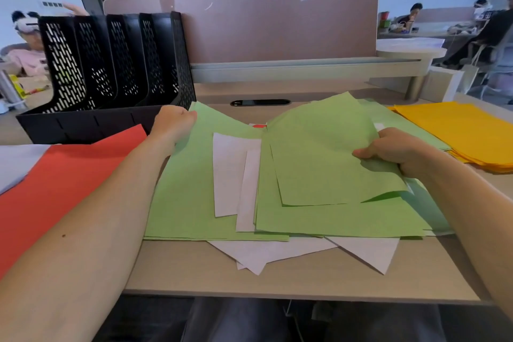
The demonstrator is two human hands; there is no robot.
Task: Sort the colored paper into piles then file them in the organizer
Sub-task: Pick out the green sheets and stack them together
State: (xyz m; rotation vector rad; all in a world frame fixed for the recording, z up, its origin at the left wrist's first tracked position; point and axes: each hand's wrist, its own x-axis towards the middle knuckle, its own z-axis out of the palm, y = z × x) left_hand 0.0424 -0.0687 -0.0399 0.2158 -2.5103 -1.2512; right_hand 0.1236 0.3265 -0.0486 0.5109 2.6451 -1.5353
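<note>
Green sheets (191, 197) lie mixed with white sheets (230, 175) in the middle of the desk. My left hand (173, 123) grips the far left corner of a green sheet beside the black organizer (116, 69). My right hand (399, 148) pinches the right edge of a lifted bunch of green sheets (327, 158). A red pile (61, 175) lies at the left. An orange pile (460, 130) lies at the right. A scrap of red (259, 126) shows between the green sheets.
A pale sheet (16, 161) lies at the far left edge. The pink divider panel (277, 25) and a shelf (305, 66) stand behind the papers. The desk's front edge (277, 293) runs just below the white sheets. Other people sit at desks in the background.
</note>
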